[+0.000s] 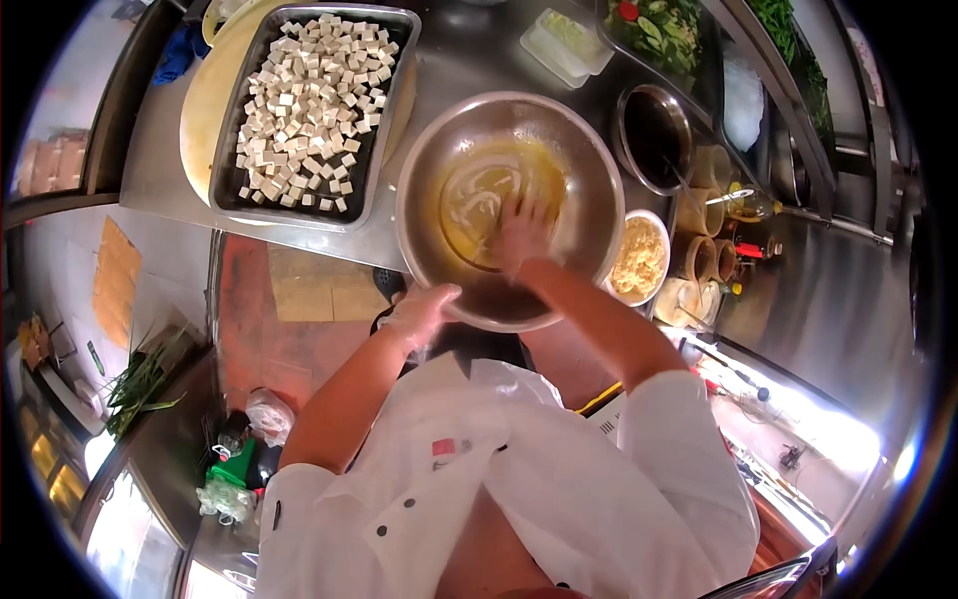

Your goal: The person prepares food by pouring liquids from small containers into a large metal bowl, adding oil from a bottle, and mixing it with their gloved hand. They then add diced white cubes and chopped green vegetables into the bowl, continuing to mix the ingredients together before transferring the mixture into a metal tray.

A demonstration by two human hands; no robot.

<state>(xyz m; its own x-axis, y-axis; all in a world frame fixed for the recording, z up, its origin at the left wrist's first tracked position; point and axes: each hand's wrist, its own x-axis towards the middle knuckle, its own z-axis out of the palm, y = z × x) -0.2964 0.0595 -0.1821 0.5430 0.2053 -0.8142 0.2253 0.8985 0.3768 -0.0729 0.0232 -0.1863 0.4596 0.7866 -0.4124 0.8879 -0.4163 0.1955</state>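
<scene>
A large stainless steel mixing bowl (587,176) sits at the front edge of the steel counter, with a yellow, oily-looking liquid (471,180) at its bottom. My left hand (423,314), in a thin clear glove, grips the near left rim with its thumb on top. Inside the bowl, my right hand (528,228) reaches down to the liquid, fingers spread and blurred by motion. It appears to hold nothing. Left of the bowl is a deep metal tray (408,45) of white tofu-like cubes (310,112), resting on a round board (198,142).
Right of the bowl stand a white bowl of pale crumbly food (638,258), a metal container of dark liquid (655,135) with a utensil in it, and several seasoning containers (700,258). Behind are a clear plastic tub (569,45) and a bin of green leaves (658,30).
</scene>
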